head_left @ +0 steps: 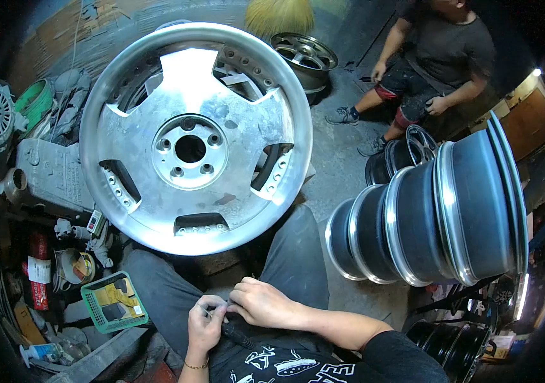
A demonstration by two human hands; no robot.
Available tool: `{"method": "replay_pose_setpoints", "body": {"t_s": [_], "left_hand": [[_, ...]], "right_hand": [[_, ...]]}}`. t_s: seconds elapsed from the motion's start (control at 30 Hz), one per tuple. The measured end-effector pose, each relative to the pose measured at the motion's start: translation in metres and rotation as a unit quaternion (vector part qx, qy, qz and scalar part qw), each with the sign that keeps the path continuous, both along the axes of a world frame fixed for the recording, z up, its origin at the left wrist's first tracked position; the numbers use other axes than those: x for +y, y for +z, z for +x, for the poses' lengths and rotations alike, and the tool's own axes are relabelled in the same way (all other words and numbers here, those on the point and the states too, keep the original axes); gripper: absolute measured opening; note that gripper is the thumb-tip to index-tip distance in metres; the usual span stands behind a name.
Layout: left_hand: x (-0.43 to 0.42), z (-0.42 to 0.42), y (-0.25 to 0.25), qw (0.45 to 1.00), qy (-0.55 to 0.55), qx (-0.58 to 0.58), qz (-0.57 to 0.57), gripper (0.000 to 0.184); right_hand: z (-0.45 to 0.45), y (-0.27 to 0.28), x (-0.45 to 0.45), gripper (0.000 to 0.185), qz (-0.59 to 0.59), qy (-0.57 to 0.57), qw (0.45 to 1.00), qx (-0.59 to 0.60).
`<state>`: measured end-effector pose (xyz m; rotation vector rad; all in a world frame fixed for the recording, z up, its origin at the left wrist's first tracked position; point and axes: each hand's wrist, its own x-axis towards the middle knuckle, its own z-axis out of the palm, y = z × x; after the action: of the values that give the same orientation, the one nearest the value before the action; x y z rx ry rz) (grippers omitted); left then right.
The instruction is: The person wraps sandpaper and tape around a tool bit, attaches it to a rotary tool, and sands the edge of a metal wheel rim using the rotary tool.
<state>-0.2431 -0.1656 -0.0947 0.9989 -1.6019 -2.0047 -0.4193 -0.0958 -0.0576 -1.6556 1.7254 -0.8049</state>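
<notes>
Left hand [203, 324] curled around a dark tool [238, 335] just before the shirt [294, 359], right hand [265, 304] bent in close beside it, its grip too hidden to tell, 1 silver 5-hole wheel [191, 177] beyond.

Wheel rim [234, 137] ahead, beyond left hand [205, 317] and right hand [259, 301] at lap. Basket [94, 313] to left. Stacked rims [416, 217] to right; co-worker [449, 54] behind stack.

The wheel [191, 176] is silver, the basket [93, 311] green.
</notes>
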Motion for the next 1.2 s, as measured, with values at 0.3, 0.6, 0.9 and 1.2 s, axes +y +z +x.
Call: {"method": "replay_pose_setpoints", "body": {"t_s": [0.3, 0.6, 0.9, 1.2], "left_hand": [[0.002, -0.006, 0.005, 0.999, 0.017, 0.013, 0.033, 0.004], [-0.004, 0.000, -0.006, 0.998, -0.034, 0.001, -0.044, 0.004], [0.001, -0.002, 0.002, 0.997, 0.029, 0.051, 0.044, 0.006], [0.005, 0.000, -0.004, 0.996, 0.040, 0.075, 0.032, 0.010]], "right_hand": [[-0.002, 0.005, 0.000, 0.018, 0.005, -0.006, 1.000, 0.007], [0.000, -0.005, 0.002, 0.019, 0.024, 0.030, 0.999, 0.020], [-0.007, 0.003, -0.002, 0.021, 0.000, -0.011, 1.000, -0.029], [-0.008, 0.015, -0.006, 0.019, 0.096, 0.004, 0.989, -0.114]]}}
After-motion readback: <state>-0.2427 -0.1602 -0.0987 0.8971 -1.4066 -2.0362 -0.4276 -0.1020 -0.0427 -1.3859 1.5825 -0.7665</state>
